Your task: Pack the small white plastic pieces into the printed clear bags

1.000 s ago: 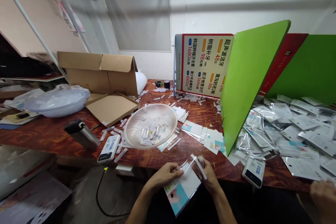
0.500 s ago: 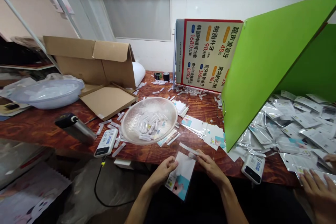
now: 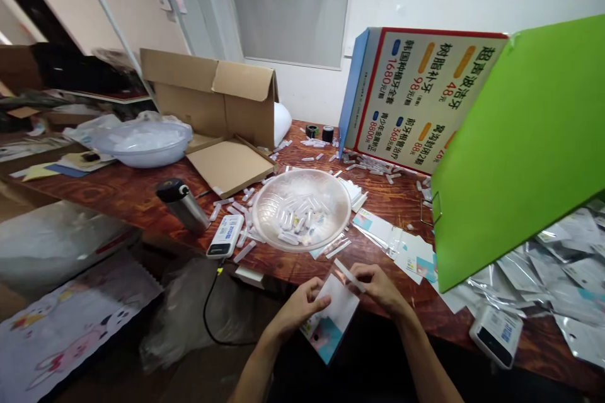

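A clear plastic bag point(image 3: 336, 269) with a white and blue printed card point(image 3: 341, 303) inside is held over my lap, just off the table's front edge. My left hand point(image 3: 302, 307) grips its left side, thumb on the front face. At the bag's top right, the fingers of my right hand point(image 3: 380, 289) pinch a pale strip point(image 3: 348, 274) along the flap. Beyond the hands stands a translucent round basin point(image 3: 261, 227) holding several small clear plastic tubes point(image 3: 302, 214). More printed cards point(image 3: 378, 228) lie fanned out to its right.
A green board point(image 3: 515, 157) leans at right, with filled bags point(image 3: 558, 264) behind it. A white power bank point(image 3: 498, 334) sits near the front edge; another power bank point(image 3: 225, 236) with a cable lies left, beside a steel flask point(image 3: 184, 204). A cardboard box point(image 3: 208, 97) stands behind.
The view has swung left, so the table things sit further right and another person's hands have left the picture. My right fingers have shifted along the bag's flap, whose strip now angles upward.
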Demonstrator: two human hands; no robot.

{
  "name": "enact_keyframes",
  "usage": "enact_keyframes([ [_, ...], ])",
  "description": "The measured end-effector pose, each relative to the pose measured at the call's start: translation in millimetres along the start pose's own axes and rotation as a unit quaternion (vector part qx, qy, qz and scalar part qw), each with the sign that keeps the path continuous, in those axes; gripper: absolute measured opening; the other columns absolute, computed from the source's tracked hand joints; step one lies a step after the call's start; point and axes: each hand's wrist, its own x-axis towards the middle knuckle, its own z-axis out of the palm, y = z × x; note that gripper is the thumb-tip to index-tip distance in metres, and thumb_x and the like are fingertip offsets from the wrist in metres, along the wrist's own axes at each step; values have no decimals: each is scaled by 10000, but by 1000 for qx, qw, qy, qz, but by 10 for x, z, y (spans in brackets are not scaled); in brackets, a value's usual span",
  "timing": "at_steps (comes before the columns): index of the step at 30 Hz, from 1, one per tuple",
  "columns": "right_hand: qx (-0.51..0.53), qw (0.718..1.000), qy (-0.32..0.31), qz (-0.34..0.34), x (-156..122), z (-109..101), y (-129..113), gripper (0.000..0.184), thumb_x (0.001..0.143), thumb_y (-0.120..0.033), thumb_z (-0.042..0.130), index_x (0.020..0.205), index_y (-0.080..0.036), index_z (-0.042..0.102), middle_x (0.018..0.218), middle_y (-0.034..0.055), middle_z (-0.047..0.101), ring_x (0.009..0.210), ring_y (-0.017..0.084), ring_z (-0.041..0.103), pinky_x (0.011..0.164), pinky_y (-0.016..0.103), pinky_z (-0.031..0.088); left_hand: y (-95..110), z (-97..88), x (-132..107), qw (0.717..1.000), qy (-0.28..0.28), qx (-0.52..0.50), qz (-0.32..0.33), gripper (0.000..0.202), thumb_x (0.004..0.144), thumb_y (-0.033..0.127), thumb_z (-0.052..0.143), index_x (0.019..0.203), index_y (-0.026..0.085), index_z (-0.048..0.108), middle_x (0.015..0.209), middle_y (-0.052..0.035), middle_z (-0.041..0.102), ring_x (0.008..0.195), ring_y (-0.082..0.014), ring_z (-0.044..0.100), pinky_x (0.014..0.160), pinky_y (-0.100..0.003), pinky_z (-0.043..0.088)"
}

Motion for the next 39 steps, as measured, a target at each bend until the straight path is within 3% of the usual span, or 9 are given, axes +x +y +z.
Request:
enact_keyframes([
  [3,1,994,-109,25,293,12,-310,246,752,-397,812,717,-160,756,706,18,693,667,152,618,636,251,483,40,-91,-197,998,-19,-51,17,531,686,522,865,917,167,545,820,1,655,705,-122,589,666,-210,408],
  [7,-195,971,-122,-68,1044,82,-739,200,919,-308,631,960,-164,763,841,50,752,770,177,679,713,262,515,76,-153,-506,990,27,-112,75,514,730,507,844,1033,184,582,926,-34,685,815,-159,631,792,-264,469],
  [12,-567,795,-185,-111,2024,481,-795,290,847,-5,548,1038,-120,734,1097,156,729,994,247,689,849,319,509,119,-133,-710,971,169,-152,79,488,810,530,764,1110,187,588,909,-44,709,756,-152,643,729,-248,482],
  [16,-585,771,-218,-127,2221,677,-619,236,793,49,557,895,-85,723,1012,206,727,1059,299,665,942,391,477,163,-111,-728,957,230,-149,97,561,744,524,818,1105,176,567,930,-70,736,777,-180,673,726,-265,502],
  [20,-555,789,-217,-149,2031,533,-597,224,898,-83,564,1099,-90,664,1029,171,723,980,244,670,870,337,500,201,-124,-717,945,283,-114,120,600,667,456,883,1085,160,570,931,-81,754,783,-184,687,723,-254,505],
  [26,-153,950,-253,-101,1312,134,-718,369,980,-464,535,1069,-139,686,967,83,674,720,137,604,655,247,486,236,-196,-572,963,247,-52,95,564,647,460,887,1007,167,566,835,-35,744,727,-167,673,665,-231,477],
  [31,-31,958,-283,-31,715,-15,-650,395,969,-523,528,1031,-166,686,833,43,653,710,145,601,695,272,489,216,-130,-374,985,162,2,54,603,599,479,915,981,164,571,823,-36,732,727,-170,655,663,-234,461],
  [34,55,981,-184,32,491,-48,-458,310,868,-467,677,978,-183,621,699,-11,633,563,130,581,542,234,455,184,2,-274,994,104,-2,43,590,665,574,852,982,149,592,839,-45,718,726,-157,623,658,-230,448],
  [39,71,996,-8,53,177,-69,-164,209,765,-312,757,686,-151,650,577,-21,589,466,92,490,453,198,361,178,257,-119,993,113,-6,22,577,817,706,629,886,133,644,707,5,610,602,-103,479,552,-204,352],
])
